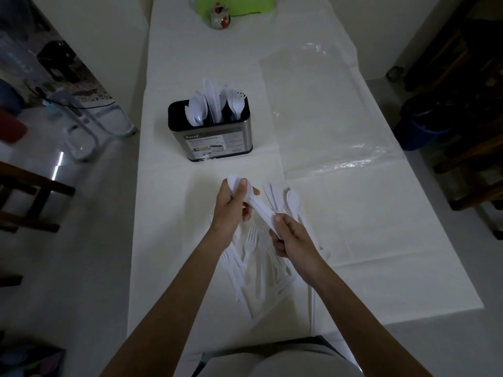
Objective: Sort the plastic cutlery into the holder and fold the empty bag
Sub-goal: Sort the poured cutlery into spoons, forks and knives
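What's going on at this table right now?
A person is sorting white plastic cutlery. The left hand grips a bunch of spoons near their bowls; the right hand holds the handles. The rest lies loose on the table below. The holder already has pieces standing in it, and the clear bag lies flat to its right, unfolded.

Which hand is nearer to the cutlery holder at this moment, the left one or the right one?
Left. The left hand is on the near side of the holder, gripping a bundle of spoons. The right hand is closer to the person and further right, pinching their handles.
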Available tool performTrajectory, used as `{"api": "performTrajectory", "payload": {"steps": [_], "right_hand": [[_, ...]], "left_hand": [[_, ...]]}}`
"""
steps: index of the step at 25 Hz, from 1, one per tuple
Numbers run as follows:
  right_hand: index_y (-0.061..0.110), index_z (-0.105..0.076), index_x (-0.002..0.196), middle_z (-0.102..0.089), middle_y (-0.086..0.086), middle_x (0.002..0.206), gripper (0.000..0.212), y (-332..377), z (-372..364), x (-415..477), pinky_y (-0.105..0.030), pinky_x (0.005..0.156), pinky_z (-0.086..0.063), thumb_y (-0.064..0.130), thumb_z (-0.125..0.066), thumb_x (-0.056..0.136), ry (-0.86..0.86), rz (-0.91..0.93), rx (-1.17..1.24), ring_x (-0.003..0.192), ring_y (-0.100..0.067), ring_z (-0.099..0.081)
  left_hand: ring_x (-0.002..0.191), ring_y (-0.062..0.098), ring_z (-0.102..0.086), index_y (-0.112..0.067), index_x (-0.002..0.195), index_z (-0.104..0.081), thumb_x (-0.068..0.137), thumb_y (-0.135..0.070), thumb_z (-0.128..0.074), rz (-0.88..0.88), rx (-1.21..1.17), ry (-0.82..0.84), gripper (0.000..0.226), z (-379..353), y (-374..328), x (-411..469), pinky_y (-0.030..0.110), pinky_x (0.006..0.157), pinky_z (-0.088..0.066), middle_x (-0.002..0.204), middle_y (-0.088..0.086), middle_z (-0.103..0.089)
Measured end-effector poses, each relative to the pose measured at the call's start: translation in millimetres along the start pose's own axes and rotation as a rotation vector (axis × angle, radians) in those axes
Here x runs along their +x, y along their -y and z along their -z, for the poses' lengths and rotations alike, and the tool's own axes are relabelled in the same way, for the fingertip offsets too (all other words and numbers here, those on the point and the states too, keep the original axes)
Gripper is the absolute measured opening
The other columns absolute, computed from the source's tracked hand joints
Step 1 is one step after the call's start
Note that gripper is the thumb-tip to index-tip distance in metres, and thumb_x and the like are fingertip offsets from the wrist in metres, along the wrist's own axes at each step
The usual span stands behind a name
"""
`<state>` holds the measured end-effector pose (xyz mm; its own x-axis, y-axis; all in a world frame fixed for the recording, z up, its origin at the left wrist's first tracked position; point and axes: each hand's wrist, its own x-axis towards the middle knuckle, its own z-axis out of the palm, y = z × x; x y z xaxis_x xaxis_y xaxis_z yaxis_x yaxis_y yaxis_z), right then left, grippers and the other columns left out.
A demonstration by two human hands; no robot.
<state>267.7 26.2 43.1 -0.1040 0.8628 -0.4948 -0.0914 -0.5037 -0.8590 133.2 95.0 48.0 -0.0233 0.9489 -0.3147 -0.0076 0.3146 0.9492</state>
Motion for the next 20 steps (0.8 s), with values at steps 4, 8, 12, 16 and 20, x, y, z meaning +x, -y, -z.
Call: {"api": "performTrajectory", "payload": {"steps": [4, 8, 12, 16, 20], "right_hand": [[0.015, -0.054, 0.093, -0.041, 0.003, 0.067, 0.023, -1.1, -6.3, 4.1, -0.016, 0.052, -0.037, 0.031, -0.039, 0.1, 0.078, 0.002, -0.01, 0.052, -0.005, -0.039], [0.014, -0.062, 0.108, -0.064, -0.002, 0.087, 0.032, 0.1, -8.9, 17.8, -0.019, 0.063, -0.049, 0.031, -0.037, 0.101, 0.099, 0.031, -0.035, 0.074, -0.012, -0.06], [0.006, -0.059, 0.119, -0.066, -0.009, 0.109, 0.035, 20.7, -17.3, 49.2, -0.018, 0.073, -0.054, 0.023, -0.034, 0.102, -0.084, 0.111, -0.006, 0.092, -0.014, -0.064], [0.01, -0.055, 0.124, -0.059, -0.01, 0.126, 0.031, 53.4, -31.6, 95.6, -0.032, 0.097, -0.049, 0.023, -0.038, 0.101, -0.248, 0.244, -0.019, 0.113, -0.02, -0.057], [0.017, -0.045, 0.136, -0.048, -0.002, 0.141, 0.04, 82.8, -46.3, 132.9, -0.029, 0.11, -0.033, 0.032, -0.04, 0.1, -0.408, 0.291, -0.055, 0.129, -0.015, -0.045]], "left_hand": [[0.04, 0.01, -0.042, 0.0, 0.092, -0.052, 0.099, -0.018, -0.045, -0.019, 0.001, -0.013, 0.021, 11.9, 0.5, -5.4, 0.02, 0.039, -0.035, 0.081, 0.015, -0.059], [0.042, 0.013, -0.04, -0.006, 0.087, -0.051, 0.099, -0.019, -0.045, -0.041, 0.028, -0.114, 0.019, 27.6, -7.4, -3.1, 0.021, 0.04, -0.034, 0.081, 0.016, -0.057], [0.048, 0.014, -0.042, -0.014, 0.087, -0.052, 0.099, -0.02, -0.045, -0.148, -0.002, -0.169, 0.016, 59.4, -35.5, 5.1, 0.022, 0.043, -0.036, 0.081, 0.006, -0.062], [0.047, 0.01, -0.041, -0.005, 0.092, -0.054, 0.101, -0.021, -0.041, -0.256, 0.022, -0.164, 0.022, 100.6, -71.9, 30.1, 0.019, 0.044, -0.035, 0.067, -0.007, -0.065], [0.041, 0.007, -0.039, -0.013, 0.076, -0.054, 0.101, -0.021, -0.041, -0.363, 0.072, -0.134, 0.029, 132.1, -117.7, 75.5, 0.019, 0.042, -0.031, 0.055, -0.006, -0.051]]}}
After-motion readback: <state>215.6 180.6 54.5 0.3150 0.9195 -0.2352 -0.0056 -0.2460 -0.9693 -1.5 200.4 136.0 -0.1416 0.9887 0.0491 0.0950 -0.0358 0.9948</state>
